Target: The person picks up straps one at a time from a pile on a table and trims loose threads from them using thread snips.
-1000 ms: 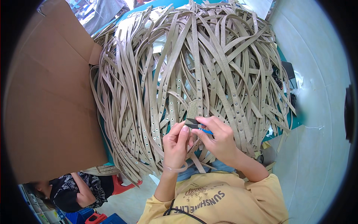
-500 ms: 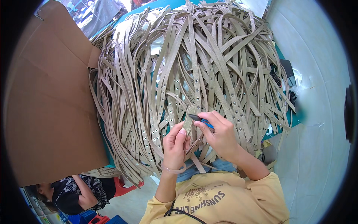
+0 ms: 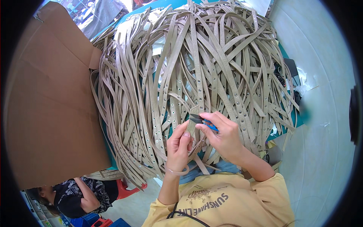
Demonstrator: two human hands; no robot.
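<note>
Bright, even, diffuse light, apparently from overhead; shadows soft and shallow, mostly in gaps of the strap pile (image 3: 196, 68). Mild glare on the pale floor (image 3: 325, 125) at right. Centre sharp, no motion blur. Strong fisheye bend toward rim, black vignette around the circle, detail softens at edges.

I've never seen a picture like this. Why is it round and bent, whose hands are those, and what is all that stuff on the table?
There is no machine here: a person wears a wide-angle camera on the head, looking down, so straight edges curve. The left hand pinches the end of one tan strap. The right hand holds small blue-handled snips at that strap end. The table is heaped with a pile of straps with eyelet holes. A big cardboard sheet stands on the left, and another person sits below it.
</note>
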